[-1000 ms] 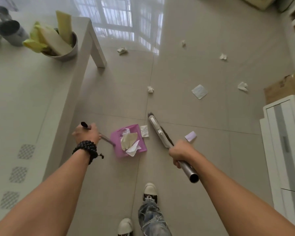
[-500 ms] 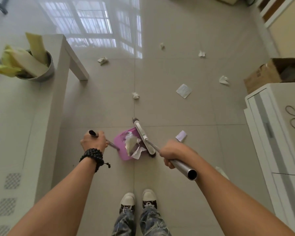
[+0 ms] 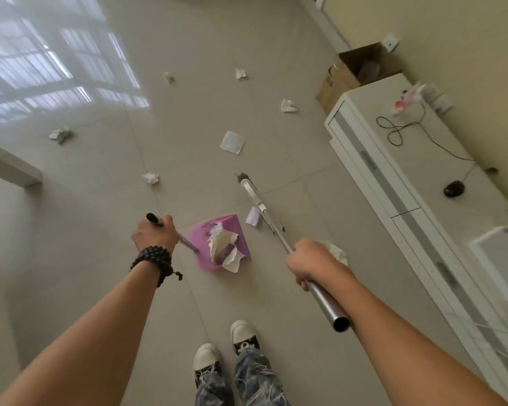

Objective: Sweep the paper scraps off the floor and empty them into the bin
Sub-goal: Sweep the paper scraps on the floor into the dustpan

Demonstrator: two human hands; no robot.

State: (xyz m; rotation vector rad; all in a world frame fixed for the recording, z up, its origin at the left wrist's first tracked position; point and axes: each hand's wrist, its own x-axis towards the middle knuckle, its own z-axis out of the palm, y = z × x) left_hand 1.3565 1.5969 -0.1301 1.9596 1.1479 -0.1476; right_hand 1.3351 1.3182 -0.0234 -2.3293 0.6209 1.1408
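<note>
My left hand (image 3: 154, 235) grips the thin handle of a pink dustpan (image 3: 236, 230), which rests on the floor holding several crumpled paper scraps (image 3: 225, 250). My right hand (image 3: 313, 263) grips the silver pole of a broom (image 3: 279, 234); its head (image 3: 251, 191) lies on the tiles right of the dustpan. A small lilac paper (image 3: 252, 217) lies between pan and broom head. More scraps are scattered ahead: a flat white square (image 3: 232, 142), crumpled balls (image 3: 151, 178) (image 3: 60, 134) (image 3: 288, 106) (image 3: 240, 73) (image 3: 169, 77). Another white scrap (image 3: 336, 250) peeks out behind my right hand.
A white low cabinet (image 3: 373, 136) runs along the right, with a cable and a black mouse (image 3: 453, 189) on top. An open cardboard box (image 3: 339, 80) stands beyond it by the wall. A white table leg (image 3: 11, 168) is at the left. My shoes (image 3: 226, 347) are below.
The view has swung to the right. The broom head has lifted out of the dustpan and moved right onto the floor beside the lilac paper. The dustpan stays in my left hand.
</note>
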